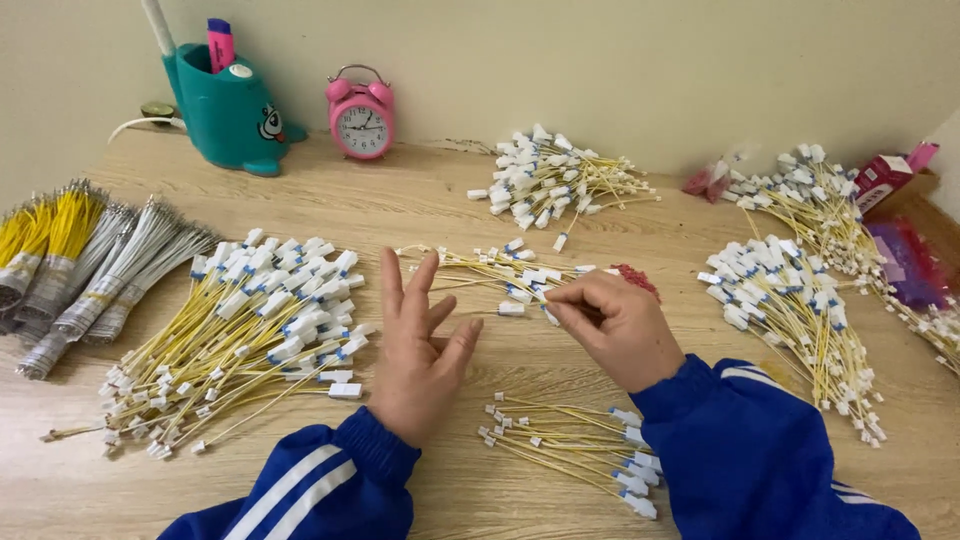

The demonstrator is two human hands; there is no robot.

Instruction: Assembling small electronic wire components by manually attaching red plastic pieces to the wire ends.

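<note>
My left hand (420,345) hovers over the wooden table (420,200) with fingers spread, holding nothing, just right of a large pile of yellow wires with white plugs (240,335). My right hand (615,325) pinches a thin yellow wire (510,315) at its white plug end. That wire comes from a small loose heap of wires (500,272) just beyond both hands. A small neat bunch of yellow wires with blue-and-white plugs (570,445) lies between my blue sleeves, near the front edge.
More wire piles lie at the back centre (545,180) and at the right (800,310). Bundled yellow and grey wires (80,270) sit at the left. A teal pen holder (225,110), a pink alarm clock (361,115) and a pink box (885,178) stand along the wall.
</note>
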